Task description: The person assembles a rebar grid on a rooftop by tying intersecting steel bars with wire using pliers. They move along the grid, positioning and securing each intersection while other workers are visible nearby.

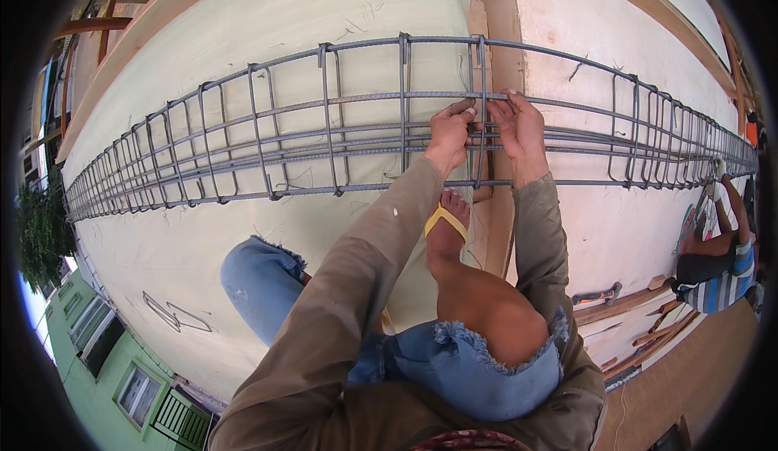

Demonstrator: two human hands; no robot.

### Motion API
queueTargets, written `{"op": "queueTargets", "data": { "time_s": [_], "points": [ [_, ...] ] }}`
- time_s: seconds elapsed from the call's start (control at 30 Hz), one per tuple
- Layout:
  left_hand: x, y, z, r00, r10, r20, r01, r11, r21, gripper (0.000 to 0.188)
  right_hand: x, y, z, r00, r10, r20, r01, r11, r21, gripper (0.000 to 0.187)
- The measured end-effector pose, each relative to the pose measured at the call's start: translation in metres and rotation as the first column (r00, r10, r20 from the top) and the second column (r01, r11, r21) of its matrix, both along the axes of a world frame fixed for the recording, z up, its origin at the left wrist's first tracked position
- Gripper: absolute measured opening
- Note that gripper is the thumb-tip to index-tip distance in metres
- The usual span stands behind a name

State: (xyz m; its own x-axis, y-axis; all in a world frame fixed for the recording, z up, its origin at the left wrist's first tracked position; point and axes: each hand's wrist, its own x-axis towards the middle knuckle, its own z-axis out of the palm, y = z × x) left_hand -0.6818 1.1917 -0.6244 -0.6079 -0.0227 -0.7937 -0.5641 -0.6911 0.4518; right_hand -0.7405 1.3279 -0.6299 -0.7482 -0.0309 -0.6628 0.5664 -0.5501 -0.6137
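Observation:
A long steel rebar cage (pixel 267 139) of lengthwise bars and rectangular stirrups lies across pale plywood sheets (pixel 243 29). My left hand (pixel 450 133) pinches the upper bar where a stirrup (pixel 481 111) crosses it, fingers closed on the joint. Just to the right, my right hand (pixel 519 125) grips the same bar and stirrup. Whether either hand also holds tie wire I cannot tell. My foot in a yellow sandal (pixel 446 222) rests under the cage, and both sleeves are brown.
Another person (pixel 717 260) in a striped shirt crouches at the right, a hand on the cage's far end. A hammer (pixel 598 295) and wood offcuts (pixel 660 329) lie near the right edge. Beyond the plywood edge at lower left, a green building (pixel 105 362) is far below.

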Motion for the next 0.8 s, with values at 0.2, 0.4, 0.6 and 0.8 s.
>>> {"op": "queueTargets", "data": {
  "time_s": [0.2, 0.4, 0.6, 0.8],
  "points": [
    [-0.005, 0.009, -0.006, 0.997, 0.052, 0.053, -0.047, 0.994, -0.098, 0.033, 0.002, 0.003, 0.008, 0.999, 0.025, 0.026, -0.024, 1.000, -0.010, 0.006],
    [-0.005, -0.002, -0.006, 0.996, -0.075, 0.055, 0.077, 0.996, -0.050, 0.036, 0.003, -0.003, 0.022, 0.999, 0.007, 0.038, -0.007, 1.000, -0.001, 0.006],
    [-0.009, 0.002, -0.006, 0.998, 0.058, -0.006, -0.056, 0.980, 0.190, 0.036, 0.002, -0.001, 0.022, 0.999, 0.034, 0.036, -0.032, 0.999, -0.043, 0.008],
    [-0.009, 0.003, -0.007, 0.992, 0.092, -0.090, -0.065, 0.961, 0.268, 0.034, 0.000, 0.006, 0.020, 0.995, 0.095, 0.020, -0.095, 0.995, -0.034, 0.010]
  ]
}}
